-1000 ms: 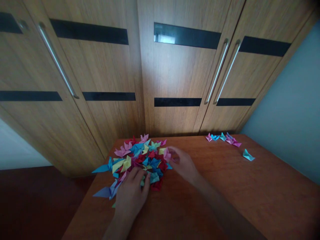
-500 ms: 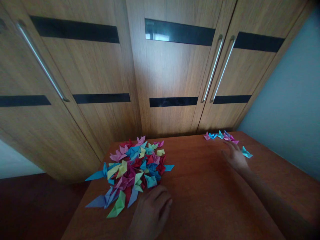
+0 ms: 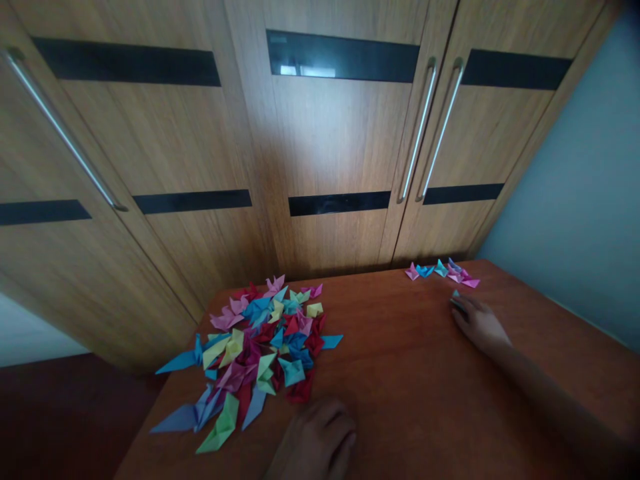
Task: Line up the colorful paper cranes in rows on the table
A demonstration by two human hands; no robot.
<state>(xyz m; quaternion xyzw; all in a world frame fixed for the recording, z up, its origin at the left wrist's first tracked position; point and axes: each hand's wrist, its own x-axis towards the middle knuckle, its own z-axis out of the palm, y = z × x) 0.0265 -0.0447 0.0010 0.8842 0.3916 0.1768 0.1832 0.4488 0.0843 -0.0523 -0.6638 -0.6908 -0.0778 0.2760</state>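
My right hand (image 3: 477, 325) is closed on a light-blue origami crane (image 3: 455, 294) at the right side of the table. Only a tip of that crane shows past the fingers. Beyond it, a short row of folded cranes in pink (image 3: 412, 271), blue (image 3: 425, 271) and other colours lies along the back edge. My left hand (image 3: 320, 437) rests on the table at the front with its fingers curled in, and nothing shows in them. Just behind and left of it spreads a heap of colourful origami cranes (image 3: 250, 353); a red one (image 3: 301, 389) lies nearest this hand.
The reddish-brown wooden table (image 3: 385, 347) reaches back to a wooden wardrobe (image 3: 340, 147) with long metal handles (image 3: 420, 133). A pale wall (image 3: 575, 233) runs along the right side. Past the table's left edge is a dark floor (image 3: 75, 413).
My right hand has closed on the light-blue crane that lay by itself beside it and brought it a little leftward. My left hand stays curled near the heap. The view has shifted slightly.
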